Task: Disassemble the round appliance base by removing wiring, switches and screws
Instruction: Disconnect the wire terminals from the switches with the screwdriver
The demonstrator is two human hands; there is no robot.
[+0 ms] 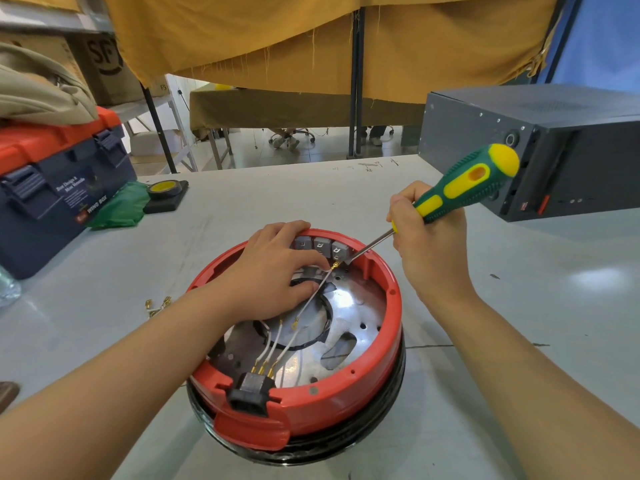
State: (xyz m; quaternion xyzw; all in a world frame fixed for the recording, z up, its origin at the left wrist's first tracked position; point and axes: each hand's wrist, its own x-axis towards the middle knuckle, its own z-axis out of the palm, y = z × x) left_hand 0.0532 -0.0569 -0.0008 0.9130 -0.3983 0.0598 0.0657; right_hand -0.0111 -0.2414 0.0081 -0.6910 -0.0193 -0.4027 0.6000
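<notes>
Red plastic ring of the round appliance base (377, 393) sits mid-surface, open side up, metal plate showing inside. Three grey switches (322, 245) line the far inner wall. White wire (313, 296) runs from the plate centre up and away to the right-most switch, ending in a brass spade terminal (335, 266) at that switch; its long axis runs near-left to far-right.

Right hand (427, 251) grips the green-yellow screwdriver (467, 183) low on the handle. Shaft slopes down and left, tip at the terminal, handle pointing far-right. Tool and wire meet almost end to end at the switch.

Left hand (273, 268) rests inside the far-left rim, fingers pinching the wire just short of the terminal. It is the nearer hand to the joint.

Judgement: the terminal should come off towards near-left, along the wire. Near socket (250, 393) keeps three wires attached.
</notes>
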